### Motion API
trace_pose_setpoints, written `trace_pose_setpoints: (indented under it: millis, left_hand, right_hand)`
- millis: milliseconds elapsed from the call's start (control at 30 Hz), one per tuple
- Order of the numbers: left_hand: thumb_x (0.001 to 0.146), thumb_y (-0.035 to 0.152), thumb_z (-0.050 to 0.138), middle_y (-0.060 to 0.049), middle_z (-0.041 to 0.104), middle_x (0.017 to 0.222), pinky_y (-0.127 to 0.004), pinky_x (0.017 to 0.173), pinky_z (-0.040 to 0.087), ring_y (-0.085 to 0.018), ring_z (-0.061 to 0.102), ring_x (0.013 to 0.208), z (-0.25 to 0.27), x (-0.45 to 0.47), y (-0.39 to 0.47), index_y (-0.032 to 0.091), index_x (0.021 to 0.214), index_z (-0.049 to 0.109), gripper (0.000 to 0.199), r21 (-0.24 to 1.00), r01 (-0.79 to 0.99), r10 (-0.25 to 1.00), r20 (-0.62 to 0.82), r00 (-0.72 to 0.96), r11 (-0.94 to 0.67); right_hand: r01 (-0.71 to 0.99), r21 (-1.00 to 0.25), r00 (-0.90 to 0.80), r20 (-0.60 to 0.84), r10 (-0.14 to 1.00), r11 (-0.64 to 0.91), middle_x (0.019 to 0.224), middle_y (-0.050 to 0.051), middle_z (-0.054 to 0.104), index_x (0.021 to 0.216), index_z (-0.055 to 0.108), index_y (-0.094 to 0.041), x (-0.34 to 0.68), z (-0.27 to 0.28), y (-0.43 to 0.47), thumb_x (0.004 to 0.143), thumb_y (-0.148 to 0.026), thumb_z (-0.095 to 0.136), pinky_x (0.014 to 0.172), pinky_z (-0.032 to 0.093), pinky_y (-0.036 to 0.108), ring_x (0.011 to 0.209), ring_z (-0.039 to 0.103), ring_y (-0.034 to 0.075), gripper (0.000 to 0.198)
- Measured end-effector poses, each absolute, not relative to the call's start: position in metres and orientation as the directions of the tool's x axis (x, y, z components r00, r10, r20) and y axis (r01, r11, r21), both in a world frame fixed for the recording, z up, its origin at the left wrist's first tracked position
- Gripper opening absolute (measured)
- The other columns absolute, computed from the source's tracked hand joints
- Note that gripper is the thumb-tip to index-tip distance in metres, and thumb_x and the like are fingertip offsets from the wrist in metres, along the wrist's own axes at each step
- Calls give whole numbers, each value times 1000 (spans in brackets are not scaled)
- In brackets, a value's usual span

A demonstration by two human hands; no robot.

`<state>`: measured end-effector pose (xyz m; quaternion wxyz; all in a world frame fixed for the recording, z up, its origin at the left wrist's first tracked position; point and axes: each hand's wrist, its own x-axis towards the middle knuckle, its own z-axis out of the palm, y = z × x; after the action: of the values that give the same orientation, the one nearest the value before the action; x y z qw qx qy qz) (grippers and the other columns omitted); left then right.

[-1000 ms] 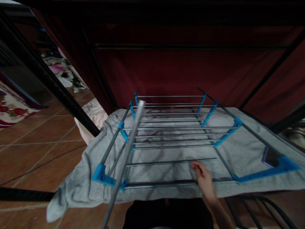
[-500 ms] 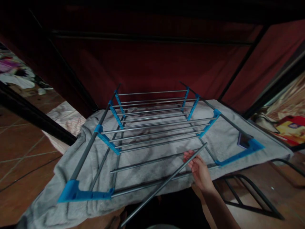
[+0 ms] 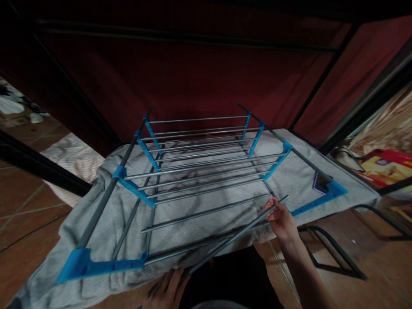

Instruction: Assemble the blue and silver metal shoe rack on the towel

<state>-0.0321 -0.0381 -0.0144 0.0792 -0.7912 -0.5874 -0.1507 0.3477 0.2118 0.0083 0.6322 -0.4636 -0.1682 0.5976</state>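
Observation:
A grey metal tube (image 3: 230, 238) slants across the front of a rack, with one end in each of my hands. My right hand (image 3: 279, 216) has its fingers curled round the tube near its upper right end. My left hand (image 3: 167, 288) grips the lower end, close to my lap. The rack of grey tubes and blue plastic brackets (image 3: 137, 189) lies on a grey blanket (image 3: 106, 229). Another loose tube (image 3: 206, 213) rests on the blanket between the rack's front bars. Large blue corner pieces (image 3: 99, 265) form the rack's near left and right corners.
A phone-like dark object (image 3: 320, 182) lies beside the right corner piece. Dark metal posts (image 3: 41, 165) frame the bed-like surface, with red cloth (image 3: 193, 81) behind. A black metal frame (image 3: 334, 253) stands at right, near a red and yellow box (image 3: 388, 167).
The tube has swung to a flatter angle and its lower end has risen. My right hand has closed round it and moved right. My left hand has come further into view.

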Motion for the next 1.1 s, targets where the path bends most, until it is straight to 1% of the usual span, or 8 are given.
trace_pose_setpoints:
  millis: [100, 233, 433, 533, 667, 800, 967, 1100]
  left_hand:
    - [98, 17, 39, -1, 76, 102, -24, 69, 59, -16, 74, 86, 5, -22, -27, 32, 110, 68, 35, -9, 929, 883, 309, 354, -370]
    - [100, 23, 40, 1, 75, 99, -23, 72, 56, -14, 72, 85, 31, -11, -17, 29, 109, 68, 30, -33, 941, 904, 269, 332, -336]
    - [102, 23, 38, 1, 75, 85, -30, 76, 50, -14, 69, 73, 59, 4, -3, 22, 99, 68, 31, -77, 955, 823, 491, 286, -286]
    - [103, 22, 37, 0, 75, 82, -31, 78, 47, -14, 69, 73, 63, 8, 0, 19, 98, 68, 31, -74, 960, 795, 545, 265, -269]
    - [103, 19, 34, 1, 76, 87, -30, 80, 46, -13, 70, 76, 64, -1, -5, 20, 103, 67, 33, -107, 948, 802, 509, 312, -301]
    - [103, 24, 39, 0, 75, 84, -28, 79, 47, -13, 70, 74, 66, -20, -13, 19, 100, 67, 29, -101, 943, 776, 544, 320, -318]
    - [101, 23, 42, 0, 73, 81, -28, 75, 46, -14, 68, 71, 73, -36, -19, 21, 95, 66, 25, -93, 942, 774, 548, 318, -321]
    - [101, 24, 42, 0, 73, 82, -29, 77, 46, -14, 68, 73, 75, -38, -17, 21, 97, 65, 24, -97, 943, 787, 527, 321, -319]
  right_hand:
    - [-628, -766, 226, -352, 908, -141, 67, -3, 61, 79, 59, -23, 354, 6, 215, 76, -21, 67, 56, 56, 28, 57, 58, 15, 8]
    - [-765, -626, 185, -437, 880, -150, 63, -6, 55, 80, 55, -20, 359, 9, 217, 79, -12, 58, 50, 49, 20, 50, 53, 9, 8]
    - [-870, -469, 136, -521, 843, -150, 63, -4, 55, 80, 54, -18, 361, 20, 218, 82, -6, 44, 49, 47, 19, 50, 53, 8, 15]
    - [-886, -444, 135, -529, 838, -138, 61, -4, 55, 79, 53, -18, 363, 25, 217, 81, -7, 42, 47, 45, 19, 47, 51, 8, 15]
    - [-911, -394, 121, -538, 834, -122, 57, -5, 51, 78, 53, -18, 368, 30, 216, 81, -9, 41, 44, 41, 20, 43, 47, 9, 14]
    - [-915, -395, 149, -523, 839, -83, 58, -6, 51, 78, 52, -18, 375, 33, 214, 82, -11, 42, 43, 39, 18, 43, 47, 8, 13]
    - [-915, -402, 194, -501, 843, -29, 62, -3, 56, 81, 54, -17, 377, 36, 209, 88, -18, 41, 48, 45, 22, 48, 52, 10, 15]
    - [-921, -389, 217, -494, 842, 9, 60, -3, 55, 79, 53, -18, 372, 40, 210, 95, -25, 36, 47, 45, 23, 48, 51, 10, 25]
